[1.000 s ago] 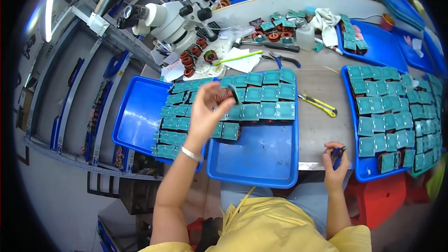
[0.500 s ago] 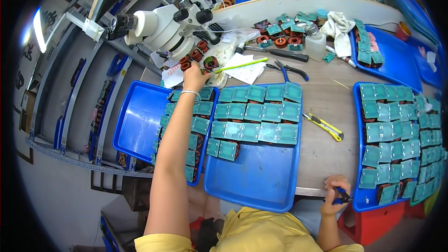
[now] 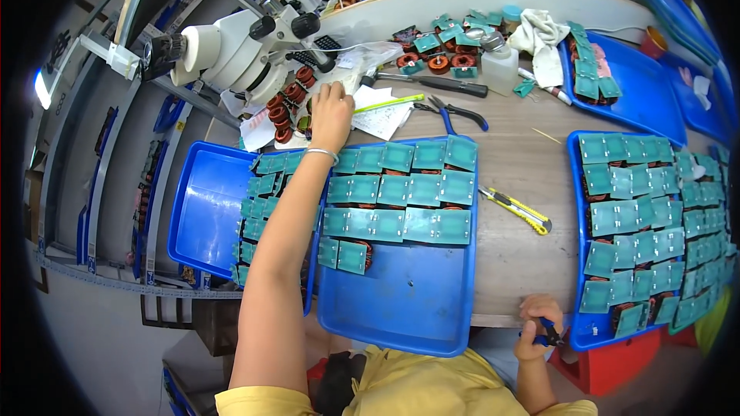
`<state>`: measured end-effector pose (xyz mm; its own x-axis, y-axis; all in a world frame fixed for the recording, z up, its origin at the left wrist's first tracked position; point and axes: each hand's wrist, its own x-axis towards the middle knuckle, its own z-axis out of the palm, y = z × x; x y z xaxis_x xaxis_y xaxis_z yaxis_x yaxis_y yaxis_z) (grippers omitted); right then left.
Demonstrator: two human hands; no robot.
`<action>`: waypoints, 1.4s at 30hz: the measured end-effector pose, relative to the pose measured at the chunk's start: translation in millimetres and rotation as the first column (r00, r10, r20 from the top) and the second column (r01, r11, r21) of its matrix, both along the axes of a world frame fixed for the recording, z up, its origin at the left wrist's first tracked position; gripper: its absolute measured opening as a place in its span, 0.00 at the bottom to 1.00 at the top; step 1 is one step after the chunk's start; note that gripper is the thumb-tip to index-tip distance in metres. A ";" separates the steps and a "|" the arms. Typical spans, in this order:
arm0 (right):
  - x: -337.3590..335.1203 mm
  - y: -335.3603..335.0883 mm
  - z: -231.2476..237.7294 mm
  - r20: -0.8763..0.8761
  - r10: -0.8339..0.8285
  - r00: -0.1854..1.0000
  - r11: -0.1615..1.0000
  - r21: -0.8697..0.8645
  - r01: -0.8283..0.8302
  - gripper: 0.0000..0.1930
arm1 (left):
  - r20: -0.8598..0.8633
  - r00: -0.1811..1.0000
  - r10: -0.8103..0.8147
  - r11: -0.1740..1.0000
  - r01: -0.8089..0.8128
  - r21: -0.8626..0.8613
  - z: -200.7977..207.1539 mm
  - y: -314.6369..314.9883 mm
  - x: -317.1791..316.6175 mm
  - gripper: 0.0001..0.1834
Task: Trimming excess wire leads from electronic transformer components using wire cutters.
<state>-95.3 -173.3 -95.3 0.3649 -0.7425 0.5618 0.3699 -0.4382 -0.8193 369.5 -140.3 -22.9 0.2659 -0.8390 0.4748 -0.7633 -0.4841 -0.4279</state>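
At the back left of the bench, my left hand (image 3: 332, 114) is bent down with curled fingers over a copper-wound coil (image 3: 306, 125), which it mostly covers. Several more copper coils (image 3: 284, 113) stand in a row just left of it, below the microscope (image 3: 231, 46). A green-yellow stick (image 3: 389, 102) lies on paper to the hand's right. My right hand (image 3: 539, 325), at the front edge, is closed around small dark pliers with blue handles (image 3: 549, 333). In front of me, a blue tray (image 3: 401, 300) has rows of coils topped with green boards (image 3: 366, 225) in its far part.
Further trays of green-boarded coils stand left and right (image 3: 575, 262). A yellow utility knife (image 3: 515, 209), blue-handled pliers (image 3: 447, 114) and a black-handled tool (image 3: 439, 83) lie on the bench. Behind them are a clear bottle (image 3: 499, 69), white cloth (image 3: 539, 42) and loose coils (image 3: 438, 64).
My left hand has moved right, from the row of coils onto the separate coil beside it. My right hand still grips the pliers. The whole view has shifted slightly.
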 end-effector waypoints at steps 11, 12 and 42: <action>2.4 2.2 0.8 -0.001 0.032 0.999 0.999 0.004 -0.032 0.06 | -0.386 0.912 -0.141 0.988 0.103 -0.119 -9.8 -31.2 -6.8 0.09; 3.8 3.1 2.2 -0.012 0.052 0.999 0.999 0.015 -0.052 0.06 | -0.308 0.907 -0.286 0.941 0.206 -0.268 -4.5 -31.4 -13.4 0.10; 17.1 52.1 117.8 -0.194 0.401 0.895 0.911 0.188 -0.367 0.22 | -0.182 -0.834 -0.520 0.808 -0.413 -0.419 56.0 144.0 -321.9 0.38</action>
